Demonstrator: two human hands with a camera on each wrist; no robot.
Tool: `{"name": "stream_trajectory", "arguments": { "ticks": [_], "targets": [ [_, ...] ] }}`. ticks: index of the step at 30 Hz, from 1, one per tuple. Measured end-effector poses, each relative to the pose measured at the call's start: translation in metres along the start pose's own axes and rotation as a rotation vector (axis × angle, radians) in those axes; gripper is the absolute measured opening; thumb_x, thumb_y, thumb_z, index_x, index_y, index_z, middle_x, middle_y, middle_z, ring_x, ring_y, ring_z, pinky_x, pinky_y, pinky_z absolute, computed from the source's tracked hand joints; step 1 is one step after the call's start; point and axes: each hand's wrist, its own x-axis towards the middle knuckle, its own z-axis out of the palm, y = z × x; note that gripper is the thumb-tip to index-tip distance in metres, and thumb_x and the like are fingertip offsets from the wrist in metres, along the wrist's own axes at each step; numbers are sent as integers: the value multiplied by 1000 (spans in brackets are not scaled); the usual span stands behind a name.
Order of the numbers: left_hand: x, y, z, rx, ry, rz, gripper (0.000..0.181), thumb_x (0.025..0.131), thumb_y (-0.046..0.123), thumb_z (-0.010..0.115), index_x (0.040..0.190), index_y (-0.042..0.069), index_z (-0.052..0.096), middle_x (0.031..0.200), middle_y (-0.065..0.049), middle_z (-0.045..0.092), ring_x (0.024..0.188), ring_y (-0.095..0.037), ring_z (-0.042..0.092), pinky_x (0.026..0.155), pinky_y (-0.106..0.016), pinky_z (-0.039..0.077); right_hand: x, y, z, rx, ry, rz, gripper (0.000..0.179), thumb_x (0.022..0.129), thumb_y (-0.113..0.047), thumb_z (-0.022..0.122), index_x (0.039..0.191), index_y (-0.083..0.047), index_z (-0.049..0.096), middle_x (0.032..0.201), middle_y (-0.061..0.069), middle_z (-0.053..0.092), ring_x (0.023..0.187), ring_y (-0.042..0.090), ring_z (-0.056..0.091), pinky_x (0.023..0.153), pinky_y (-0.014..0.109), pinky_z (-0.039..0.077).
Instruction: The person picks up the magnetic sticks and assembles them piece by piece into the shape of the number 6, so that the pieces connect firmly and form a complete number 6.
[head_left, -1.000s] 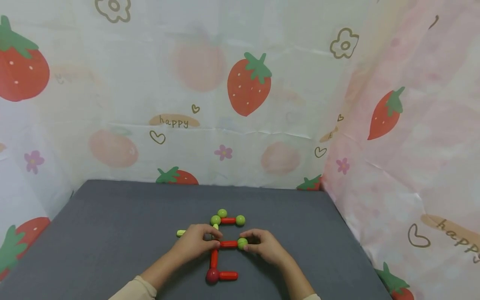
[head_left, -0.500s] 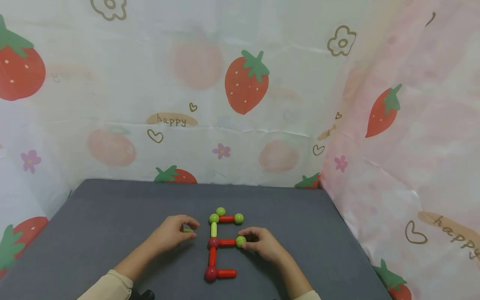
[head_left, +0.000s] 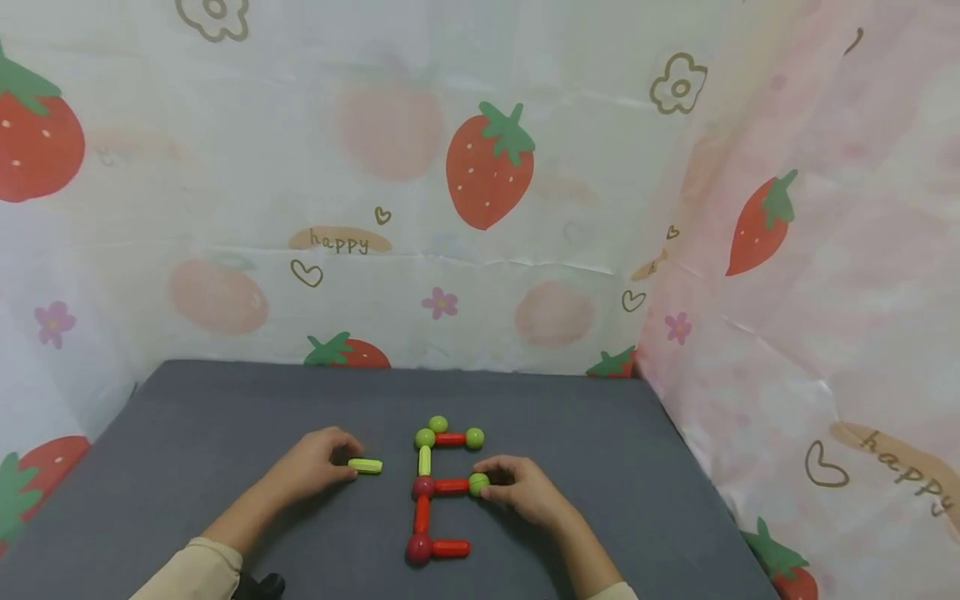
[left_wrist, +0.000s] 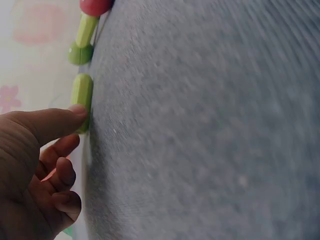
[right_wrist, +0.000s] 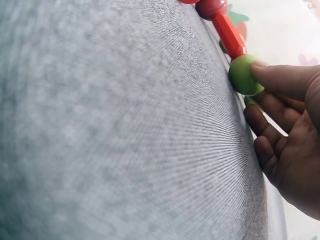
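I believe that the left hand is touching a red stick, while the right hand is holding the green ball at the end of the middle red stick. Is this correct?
Not quite: the left hand touches a yellow-green stick, as the left wrist view shows. The right hand does hold the green ball at the end of the middle red stick.

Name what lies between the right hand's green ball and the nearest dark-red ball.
A faceted red rod; the head and right wrist views show it.
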Motion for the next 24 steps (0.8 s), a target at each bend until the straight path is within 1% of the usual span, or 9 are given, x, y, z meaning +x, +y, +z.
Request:
{"name": "stream_trajectory", "arguments": {
  "ticks": [7,13,15,19,24],
  "targets": [
    [-2,-2,2,-1,-9,-23,20,79,19,80,97,24,74,100,7,67,98,-16,62,87,-44,50,-1,0,0,15,3,1,33,87,-21,74,120,-16,69,119,-1,68,112,17,60,92,38,49],
    [-2,-2,5,-5,-12,-57,19,79,20,80,95,26,72,97,9,66,93,-10,60,82,-39,50,0,1,2,38,9,1,33,86,-20,75,119,-16,69,118,-1,68,111,16,60,92,36,49],
    [-2,-2,5,-11,-8,-57,18,80,20,80,95,27,72,96,9,66,90,-9,59,79,-37,50,0,1,3,42,10,2,33,86,-20,75,119,-17,69,118,-1,68,111,16,60,92,36,49],
    [-3,2,3,-32,1,-43,17,80,22,79,94,29,72,94,10,65,82,-8,56,72,-32,46,0,1,2,34,10,3,33,86,-21,74,119,-17,69,118,-1,68,112,16,60,93,37,49],
    [-6,12,-1,-76,3,22,15,82,24,78,95,30,72,91,11,65,70,-8,51,62,-26,43,-1,-1,1,18,8,3,33,86,-21,74,119,-17,69,117,-1,68,109,15,61,91,38,50]
  ]
}}
